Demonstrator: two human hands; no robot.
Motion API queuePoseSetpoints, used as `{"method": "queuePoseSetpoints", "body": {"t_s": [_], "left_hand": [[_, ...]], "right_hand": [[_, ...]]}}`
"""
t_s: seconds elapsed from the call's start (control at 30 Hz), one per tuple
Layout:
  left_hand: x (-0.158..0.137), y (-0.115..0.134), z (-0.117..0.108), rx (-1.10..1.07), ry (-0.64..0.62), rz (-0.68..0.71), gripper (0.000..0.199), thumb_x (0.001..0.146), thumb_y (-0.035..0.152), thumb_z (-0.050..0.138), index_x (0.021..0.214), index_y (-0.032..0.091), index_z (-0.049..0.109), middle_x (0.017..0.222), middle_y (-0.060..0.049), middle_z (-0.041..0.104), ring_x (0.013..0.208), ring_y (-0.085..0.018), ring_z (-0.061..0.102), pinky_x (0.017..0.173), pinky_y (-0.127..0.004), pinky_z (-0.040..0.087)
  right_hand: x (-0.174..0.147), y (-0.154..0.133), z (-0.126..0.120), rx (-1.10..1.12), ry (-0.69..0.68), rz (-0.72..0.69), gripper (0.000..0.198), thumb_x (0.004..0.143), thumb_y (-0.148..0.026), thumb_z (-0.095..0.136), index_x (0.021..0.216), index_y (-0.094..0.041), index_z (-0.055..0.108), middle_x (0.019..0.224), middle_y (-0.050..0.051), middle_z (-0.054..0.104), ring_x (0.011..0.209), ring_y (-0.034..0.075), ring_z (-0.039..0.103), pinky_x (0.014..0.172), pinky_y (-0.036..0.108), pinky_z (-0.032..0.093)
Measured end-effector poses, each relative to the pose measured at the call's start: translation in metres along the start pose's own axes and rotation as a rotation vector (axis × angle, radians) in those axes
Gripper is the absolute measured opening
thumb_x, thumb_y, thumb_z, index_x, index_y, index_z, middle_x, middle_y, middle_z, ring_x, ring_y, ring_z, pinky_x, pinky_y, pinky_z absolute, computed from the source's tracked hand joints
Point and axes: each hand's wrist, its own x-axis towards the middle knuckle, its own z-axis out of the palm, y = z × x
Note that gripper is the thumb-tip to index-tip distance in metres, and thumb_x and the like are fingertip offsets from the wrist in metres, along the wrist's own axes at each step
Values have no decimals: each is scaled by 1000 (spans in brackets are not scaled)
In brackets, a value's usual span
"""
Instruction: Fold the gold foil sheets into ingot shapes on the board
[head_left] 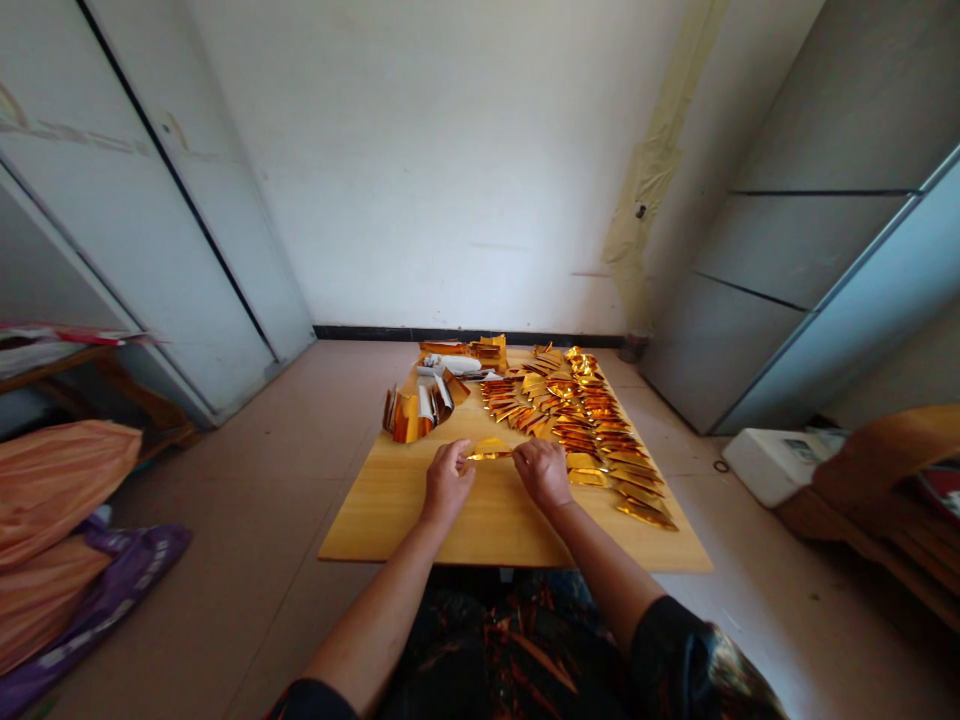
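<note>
Wooden and pale, a low board (480,520) fills the middle of the frame, resting on the tiled floor (247,560) in front of a white wall (450,150). Orange bags (52,500) slump at the lower left, and a white box (772,462) sits at the right edge. Rows of folded gold foil pieces (600,420) run down the board's right side, from the upper centre toward the lower right, with a looser heap of foil strips (420,408) at its upper left.

Just below these, at the board's centre, both hands meet over one gold foil sheet (489,450). It lies between them with its long axis running left to right across the frame, one end at each hand. The left hand (446,485) pinches its left end with closed fingers; the right hand (544,472) pinches the right end likewise. Neither hand is nearer: the sheet spans the gap, touching both, low over the wood.
</note>
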Motion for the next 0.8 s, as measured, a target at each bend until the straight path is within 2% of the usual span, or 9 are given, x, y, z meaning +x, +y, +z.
{"method": "queuePoseSetpoints", "body": {"t_s": [0.13, 0.33, 0.43, 0.6, 0.8], "left_hand": [[3, 1, 4, -38, 17, -5, 43, 66, 6, 56, 108, 18, 58, 96, -3, 60, 79, -12, 61, 75, -27, 54], [3, -6, 10, -39, -16, -73, 34, 65, 7, 55, 97, 18, 62, 91, -2, 62, 77, -13, 61, 74, -28, 54], [0, -9, 10, -58, -38, -78, 31, 66, 11, 54, 95, 19, 62, 92, -3, 62, 78, -14, 62, 73, -29, 55], [-6, -9, 6, -87, -60, -44, 29, 68, 16, 53, 95, 19, 62, 94, -4, 62, 81, -16, 62, 74, -30, 55], [-9, -6, 4, -89, -73, -48, 30, 68, 16, 52, 96, 18, 62, 96, -4, 61, 83, -16, 62, 76, -30, 54]], "right_hand": [[12, 27, -22, -50, 22, 37, 24, 91, -23, 50, 73, -19, 66, 73, 2, 63, 73, 14, 52, 69, 27, 23], [36, 95, -44, -223, 4, 215, 26, 90, -23, 49, 69, -18, 64, 75, 4, 64, 73, 15, 52, 67, 28, 23], [48, 120, -43, -271, -43, 266, 27, 90, -23, 47, 70, -18, 65, 77, 4, 65, 75, 15, 53, 67, 28, 23], [64, 140, -32, -299, -110, 347, 25, 90, -25, 47, 74, -19, 65, 84, 5, 67, 79, 16, 55, 67, 28, 24], [70, 159, -21, -323, -176, 332, 25, 91, -24, 46, 75, -19, 64, 86, 5, 67, 83, 16, 56, 66, 27, 24]]}}
